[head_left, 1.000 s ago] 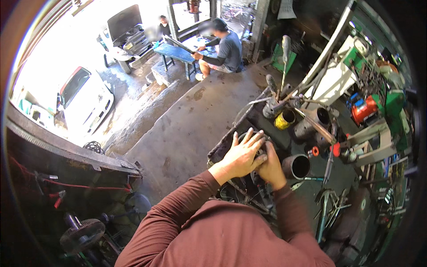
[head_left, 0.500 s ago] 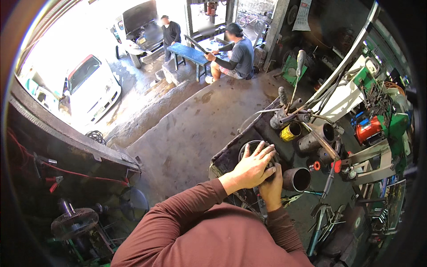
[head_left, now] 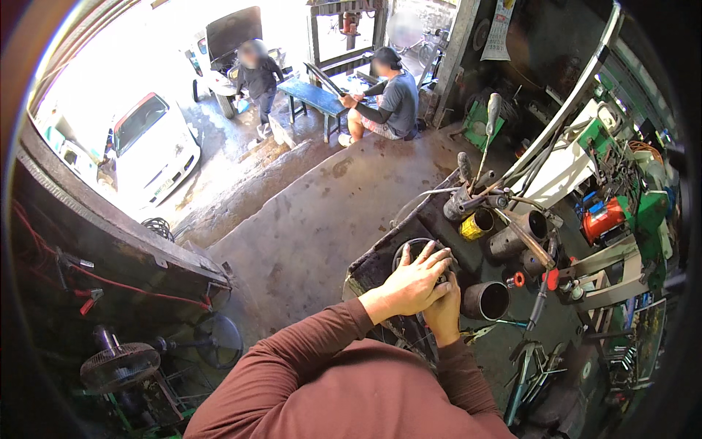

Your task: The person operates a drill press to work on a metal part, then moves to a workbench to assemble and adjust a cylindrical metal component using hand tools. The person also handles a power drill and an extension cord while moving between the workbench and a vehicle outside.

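Observation:
At the near corner of the dark workbench, a dark round metal part lies mostly under my hands. My left hand lies palm down over it with fingers spread and stretched out, its thumb by my right hand. The right hand is closed beneath the left; what its fingers grip is hidden. Just to the right stands an open metal cylinder. Behind it are a yellow container, a dark pipe and tools with long handles.
A seated person by a blue bench holds a long dark item. A standing person is near two vehicles beyond a concrete step. A fan and red cable are at left; racks of tools and a red machine at right.
The view has shifted, so the bench and background sit differently in frame. The standing person has moved and now leans forward near the blue bench. My hands stay stacked over the round part.

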{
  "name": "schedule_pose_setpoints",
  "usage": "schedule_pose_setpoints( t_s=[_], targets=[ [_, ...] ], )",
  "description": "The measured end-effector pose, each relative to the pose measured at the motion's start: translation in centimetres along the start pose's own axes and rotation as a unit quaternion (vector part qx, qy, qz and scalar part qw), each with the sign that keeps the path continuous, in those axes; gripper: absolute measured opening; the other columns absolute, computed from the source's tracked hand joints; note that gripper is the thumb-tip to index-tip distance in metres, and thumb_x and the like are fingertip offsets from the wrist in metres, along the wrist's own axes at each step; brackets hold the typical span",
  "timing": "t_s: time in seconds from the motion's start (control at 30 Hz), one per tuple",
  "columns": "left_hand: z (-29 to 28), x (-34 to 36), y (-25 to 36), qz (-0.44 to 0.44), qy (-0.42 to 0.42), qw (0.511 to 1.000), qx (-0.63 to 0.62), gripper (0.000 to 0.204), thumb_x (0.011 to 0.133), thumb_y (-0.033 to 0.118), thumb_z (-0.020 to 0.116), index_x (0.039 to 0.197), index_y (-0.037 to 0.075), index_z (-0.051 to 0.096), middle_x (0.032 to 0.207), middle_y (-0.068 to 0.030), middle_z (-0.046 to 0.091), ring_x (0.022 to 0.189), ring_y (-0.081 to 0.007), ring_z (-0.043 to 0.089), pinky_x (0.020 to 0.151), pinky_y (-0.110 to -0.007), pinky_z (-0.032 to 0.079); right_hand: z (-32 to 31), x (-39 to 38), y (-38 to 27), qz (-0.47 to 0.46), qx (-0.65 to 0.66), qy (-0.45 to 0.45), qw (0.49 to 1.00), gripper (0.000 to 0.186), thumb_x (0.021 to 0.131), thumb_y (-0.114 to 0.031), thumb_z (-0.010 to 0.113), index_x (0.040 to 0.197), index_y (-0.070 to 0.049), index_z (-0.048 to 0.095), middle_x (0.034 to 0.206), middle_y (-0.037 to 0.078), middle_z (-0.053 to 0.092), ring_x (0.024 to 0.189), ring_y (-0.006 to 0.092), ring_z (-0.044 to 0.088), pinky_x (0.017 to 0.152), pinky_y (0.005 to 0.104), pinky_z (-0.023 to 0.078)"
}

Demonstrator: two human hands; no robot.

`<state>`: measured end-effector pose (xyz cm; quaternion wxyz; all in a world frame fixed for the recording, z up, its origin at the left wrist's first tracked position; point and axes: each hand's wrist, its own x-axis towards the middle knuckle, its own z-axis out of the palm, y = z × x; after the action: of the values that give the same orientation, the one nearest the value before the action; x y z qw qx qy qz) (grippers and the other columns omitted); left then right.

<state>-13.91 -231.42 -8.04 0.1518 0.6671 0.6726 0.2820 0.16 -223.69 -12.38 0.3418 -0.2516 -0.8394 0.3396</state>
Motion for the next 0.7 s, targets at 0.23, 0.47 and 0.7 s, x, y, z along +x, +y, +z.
schedule_pose_setpoints(
  t_s=[0.23, 0.47, 0.7],
  targets=[
    [-1.2, 0.5, -0.8, 0.018, -0.013, 1.000, 0.002, 0.061, 0.104, 0.042, 0.055, 0.148, 0.001, 0.049, 0.161, -0.0200, 0.041, 0.154, -0.0437, 0.028, 0.121, -0.071, 0.020, -4.2, 6.2, 2.5, 0.048, 0.136, -0.335, 0.931, 0.078, 0.071, -0.020, 0.091, 0.138, 0.000, 0.057, 0.134, 0.021, 0.065, 0.127, 0.0323, 0.061, 0.106, 0.0439, 0.050],
    [0.0, -0.7, -0.6, 0.000, 0.070, 0.979, -0.193, 0.051, 0.099, 0.027, 0.066, 0.138, -0.004, 0.053, 0.137, -0.0263, 0.052, 0.129, -0.0472, 0.053, 0.108, -0.054, 0.044, 0.2, -2.5, -0.1, 0.136, 0.180, 0.035, 0.974, 0.062, 0.090, -0.032, 0.084, 0.134, 0.000, 0.056, 0.123, 0.015, 0.066, 0.118, 0.0252, 0.061, 0.103, 0.0374, 0.049],
    [0.6, -0.6, -0.7, -0.001, 0.065, 0.988, -0.138, 0.038, 0.101, 0.029, 0.063, 0.122, -0.002, 0.054, 0.113, -0.0239, 0.056, 0.106, -0.0437, 0.057, 0.091, -0.051, 0.047, 0.2, -2.5, 1.7, 0.093, 0.178, 0.056, 0.978, 0.030, 0.108, -0.027, 0.063, 0.117, 0.001, 0.066, 0.107, 0.006, 0.068, 0.101, 0.0170, 0.063, 0.092, 0.0319, 0.051]
  ],
)
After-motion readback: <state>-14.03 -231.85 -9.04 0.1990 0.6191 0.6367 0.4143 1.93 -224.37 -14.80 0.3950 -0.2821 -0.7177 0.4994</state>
